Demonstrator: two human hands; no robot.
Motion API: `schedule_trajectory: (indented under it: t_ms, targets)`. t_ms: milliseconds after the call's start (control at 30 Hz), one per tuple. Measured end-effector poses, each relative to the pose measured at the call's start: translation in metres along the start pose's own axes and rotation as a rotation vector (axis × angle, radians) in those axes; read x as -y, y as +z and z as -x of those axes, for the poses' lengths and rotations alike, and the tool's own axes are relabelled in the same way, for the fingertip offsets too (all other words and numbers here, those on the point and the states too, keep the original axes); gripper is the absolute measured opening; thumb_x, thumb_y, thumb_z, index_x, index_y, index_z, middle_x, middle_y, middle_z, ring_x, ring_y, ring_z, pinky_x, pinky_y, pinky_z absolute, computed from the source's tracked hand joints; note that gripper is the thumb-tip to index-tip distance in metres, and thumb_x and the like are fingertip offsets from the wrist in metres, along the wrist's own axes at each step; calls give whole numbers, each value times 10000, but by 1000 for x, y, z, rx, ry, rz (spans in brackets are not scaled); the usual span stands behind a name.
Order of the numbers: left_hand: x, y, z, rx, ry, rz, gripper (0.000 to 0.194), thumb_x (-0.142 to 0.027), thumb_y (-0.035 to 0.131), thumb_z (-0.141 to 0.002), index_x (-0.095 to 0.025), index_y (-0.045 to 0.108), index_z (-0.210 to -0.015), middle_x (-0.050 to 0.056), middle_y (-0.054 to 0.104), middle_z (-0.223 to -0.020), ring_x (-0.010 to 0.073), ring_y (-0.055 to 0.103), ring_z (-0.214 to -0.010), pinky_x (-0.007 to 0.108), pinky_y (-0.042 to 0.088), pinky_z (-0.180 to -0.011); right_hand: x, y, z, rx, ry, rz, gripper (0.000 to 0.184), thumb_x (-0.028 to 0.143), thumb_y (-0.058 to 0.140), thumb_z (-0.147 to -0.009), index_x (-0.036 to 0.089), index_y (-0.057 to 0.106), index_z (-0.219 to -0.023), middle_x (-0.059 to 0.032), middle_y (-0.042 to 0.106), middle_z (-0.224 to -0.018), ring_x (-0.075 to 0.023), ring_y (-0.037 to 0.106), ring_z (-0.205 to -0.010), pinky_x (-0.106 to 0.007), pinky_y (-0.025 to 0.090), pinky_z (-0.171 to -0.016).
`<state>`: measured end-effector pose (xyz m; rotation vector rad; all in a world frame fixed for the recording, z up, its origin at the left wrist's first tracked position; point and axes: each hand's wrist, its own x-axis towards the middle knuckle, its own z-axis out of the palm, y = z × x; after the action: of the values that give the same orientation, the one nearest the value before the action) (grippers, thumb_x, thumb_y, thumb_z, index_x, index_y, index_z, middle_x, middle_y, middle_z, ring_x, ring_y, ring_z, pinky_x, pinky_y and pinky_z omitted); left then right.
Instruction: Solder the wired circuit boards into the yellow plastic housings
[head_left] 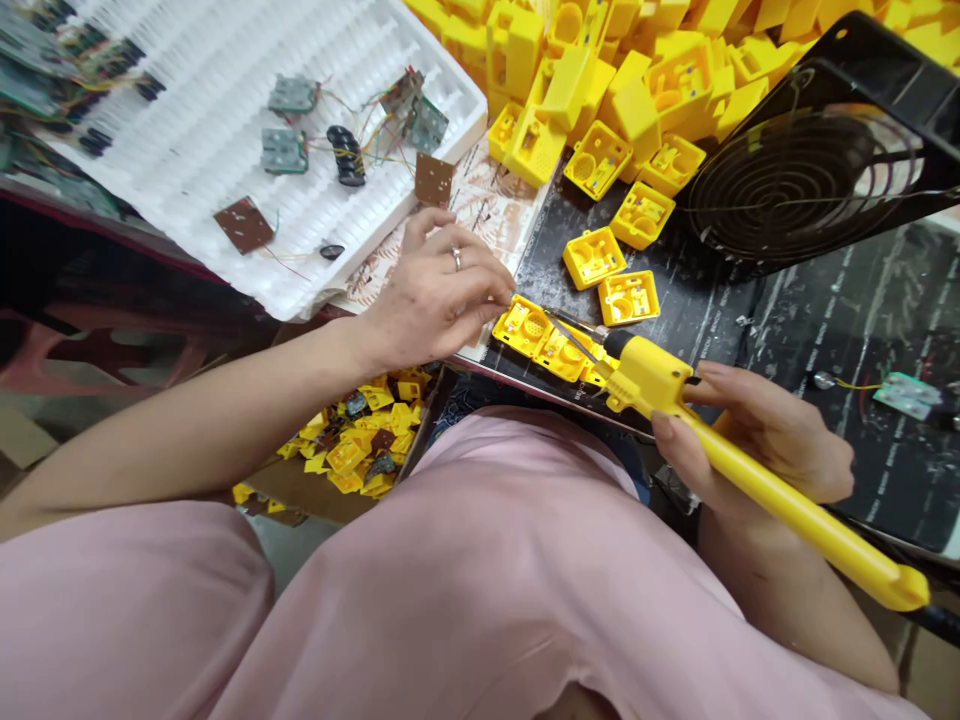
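Note:
My right hand [772, 430] grips a yellow soldering gun [660, 375] by its trigger section, its long handle slanting to the lower right. The gun's thin metal tip and feed tube point left over a row of small open yellow plastic casings [559, 355] at the table's front edge. My left hand [442, 290], with a ring on one finger, has thumb and fingertips pinched together at the left end of this row. What lies between those fingertips is too small to make out. More open casings [628, 298] sit just behind the row.
A white ribbed foam tray [360, 60] at left carries wired circuit boards [285, 150] and brown plates [244, 225]. Yellow casings [637, 90] are heaped at the back. A black fan [802, 170] stands back right. Below the table, a box holds yellow parts [360, 435]. A wired board [907, 395] lies far right.

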<state>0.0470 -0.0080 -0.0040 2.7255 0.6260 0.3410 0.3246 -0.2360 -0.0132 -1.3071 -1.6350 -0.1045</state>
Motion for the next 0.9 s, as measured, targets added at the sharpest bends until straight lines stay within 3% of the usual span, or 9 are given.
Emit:
schedule_trajectory:
  t_ms: [167,267,400,500,600,667,767,900]
  targets:
    - [-6,-10,-20,-4,-53,-29,363,-391,482,-1209,-362,839,-1150,54,902,-1106,348,802,-1301,784,381,-1421,-7,-4,4,30,-45,-21,765,244,979,-1006,399,707,-1704,9,902,-1027,-219,811,-658,-330,634,-496]
    - [-6,-13,-24,41,38,-105,377,-371,467,-1211,-344,838,-1146,49,873,-1026,342,789,-1318,807,326,-1460,-9,-10,4,7,-19,-24,751,212,1027,-966,392,762,-1646,14,900,-1003,-203,803,-649,-307,603,-479]
    - [-2,-4,-13,54,167,-168,436,-347,396,-1238,-323,802,-1083,14,774,-843,293,778,-1207,812,274,-1503,-11,-14,8,11,1,-17,766,209,1040,-952,392,764,-1642,12,910,-1035,-208,816,-669,-307,624,-496]
    - [-2,1,2,-7,132,-166,435,-361,418,-1249,-327,779,-1008,7,790,-871,289,778,-1168,841,255,-1486,-14,-11,15,14,0,-42,760,231,999,-987,399,730,-1679,0,910,-1048,-225,822,-668,-322,651,-492]
    - [-5,-3,10,31,65,-144,409,-385,459,-1232,-306,784,-997,37,843,-963,335,793,-1192,882,328,-1407,-13,-6,15,34,17,-58,696,279,965,-1014,392,736,-1661,-17,916,-1066,-249,843,-693,-346,699,-514]
    - [-9,-6,9,93,35,-135,350,-364,507,-1189,-281,775,-980,71,866,-1048,370,790,-1238,841,410,-1367,-10,-3,9,65,22,-67,581,302,959,-1019,379,788,-1569,-28,921,-1083,-264,866,-741,-366,745,-568]
    - [-15,-9,5,145,-8,-158,266,-299,558,-1119,-258,754,-944,98,870,-1120,373,775,-1255,682,536,-1298,-2,3,-7,127,-27,-151,339,297,969,-1023,316,847,-1338,-18,913,-1006,-242,868,-734,-342,764,-614]
    - [-18,-9,0,179,12,-173,229,-273,594,-1087,-255,750,-920,91,860,-1099,362,762,-1223,604,567,-1253,3,9,-24,181,-116,-216,200,214,977,-1019,245,794,-1093,9,869,-863,-189,836,-663,-263,716,-577]
